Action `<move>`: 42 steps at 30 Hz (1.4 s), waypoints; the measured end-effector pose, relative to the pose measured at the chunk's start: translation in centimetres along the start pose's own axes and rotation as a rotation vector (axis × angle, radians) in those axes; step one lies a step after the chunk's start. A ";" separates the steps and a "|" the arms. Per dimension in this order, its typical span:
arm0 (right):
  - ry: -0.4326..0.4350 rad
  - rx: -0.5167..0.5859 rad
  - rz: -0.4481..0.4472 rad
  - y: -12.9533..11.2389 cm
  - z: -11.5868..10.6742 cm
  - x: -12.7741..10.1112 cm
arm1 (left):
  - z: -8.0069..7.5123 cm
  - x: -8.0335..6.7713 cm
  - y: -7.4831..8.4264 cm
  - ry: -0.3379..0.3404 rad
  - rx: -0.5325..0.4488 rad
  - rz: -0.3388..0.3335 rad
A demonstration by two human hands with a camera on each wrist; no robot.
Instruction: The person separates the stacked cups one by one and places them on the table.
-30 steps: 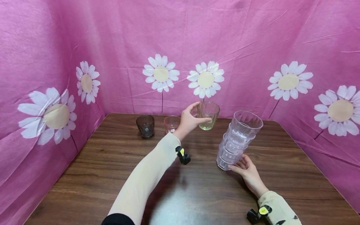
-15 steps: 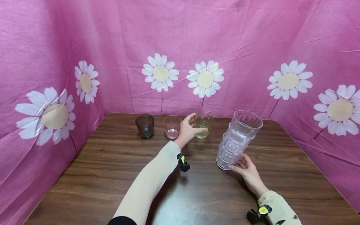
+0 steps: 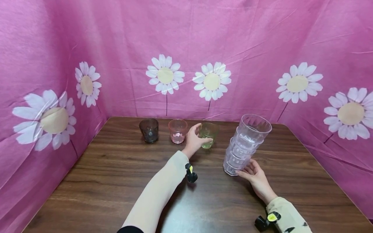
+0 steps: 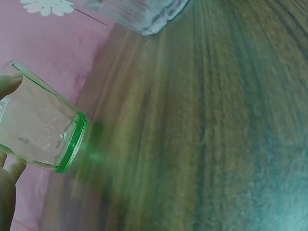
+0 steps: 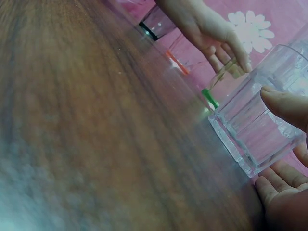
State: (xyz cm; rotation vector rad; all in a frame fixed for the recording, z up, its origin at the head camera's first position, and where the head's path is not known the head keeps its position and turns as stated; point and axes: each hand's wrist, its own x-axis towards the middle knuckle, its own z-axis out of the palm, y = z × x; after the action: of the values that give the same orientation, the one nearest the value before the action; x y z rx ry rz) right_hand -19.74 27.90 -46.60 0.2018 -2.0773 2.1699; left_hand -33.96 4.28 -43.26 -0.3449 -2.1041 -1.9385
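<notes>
My left hand (image 3: 194, 141) grips a green-tinted drinking glass (image 3: 210, 131) by its side, thumb in front and fingers behind. The glass is upright, and its thick green base (image 4: 72, 142) shows close over the wooden table in the left wrist view. At the right, a leaning stack of clear glasses (image 3: 243, 145) is nested together, with the largest one at the top. My right hand (image 3: 257, 181) holds the lowest glass (image 5: 255, 125) of that stack near its base, the thumb on the near side. Some of its fingers are hidden behind the stack.
A pink glass (image 3: 178, 131) with a reddish rim stands just left of my left hand. Further left is a dark grey glass (image 3: 150, 131). Both sit near the back edge of the wooden table (image 3: 110, 181), before a pink flowered cloth (image 3: 244, 38).
My left hand has brought the green glass down and a little left, toward the table, uncovering the pink glass. The right hand and the stack of glasses stay in place.
</notes>
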 end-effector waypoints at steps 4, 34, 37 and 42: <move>0.002 -0.003 0.012 0.0 0.0 0.0 | 0.0 -0.1 -0.3 0.037 -0.016 -0.027; 0.002 -0.007 0.007 0.0 -0.2 0.2 | 0.1 0.0 0.5 0.095 0.222 0.106; -0.002 0.001 0.007 0.2 -0.2 0.1 | 0.1 0.2 1.2 0.104 0.198 0.099; -0.003 0.004 0.004 0.3 -0.3 0.1 | 0.2 0.4 3.2 0.084 0.147 0.064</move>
State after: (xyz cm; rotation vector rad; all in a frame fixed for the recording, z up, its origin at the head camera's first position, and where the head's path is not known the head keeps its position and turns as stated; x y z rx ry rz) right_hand -19.90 28.16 -46.85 0.2007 -2.0766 2.1780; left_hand -33.26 4.70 -40.10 -0.2919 -2.1391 -1.7202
